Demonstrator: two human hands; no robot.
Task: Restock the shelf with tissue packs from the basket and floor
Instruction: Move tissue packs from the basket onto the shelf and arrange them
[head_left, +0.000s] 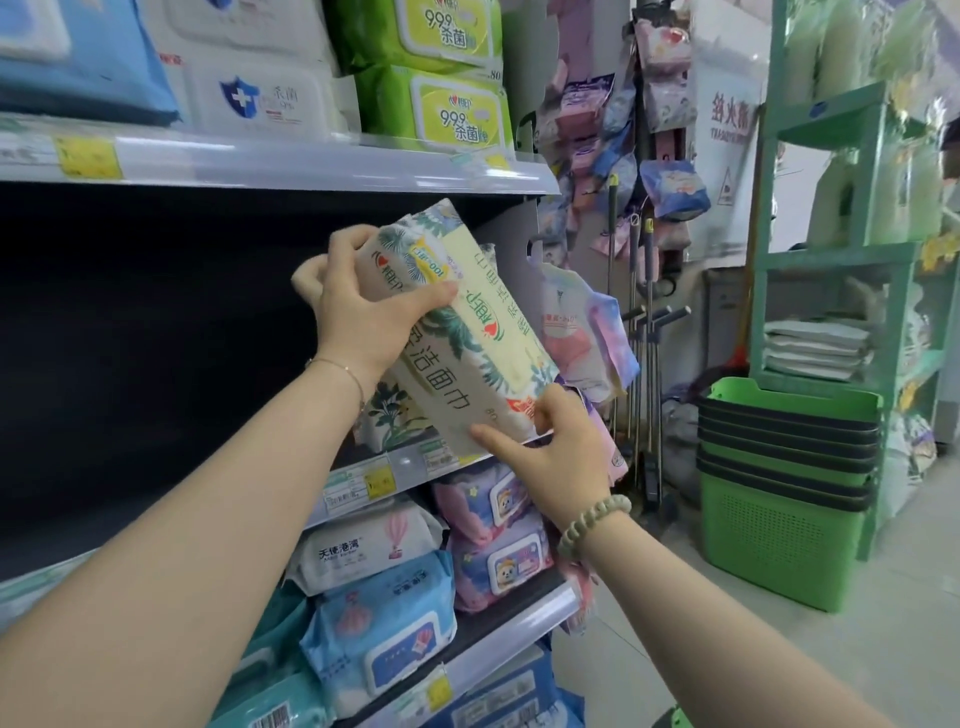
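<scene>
We find the middle shelf (405, 461) dark and largely unfilled at left. The left hand (363, 317) grips the upper end of a leaf-print tissue pack (467, 338), fingers curled over its top. The pack is held tilted, its lower end at the shelf lip, in front of a standing pack (387, 410). We cannot tell whether it touches the lip. The right hand (556, 457) pinches its lower corner.

Risks, in our judgement:
- The slick wrapper may slip from that pinch.
- The tilted pack may topple the standing pack.
- A swing rightward could snag the hanging pouches (587, 338).
</scene>
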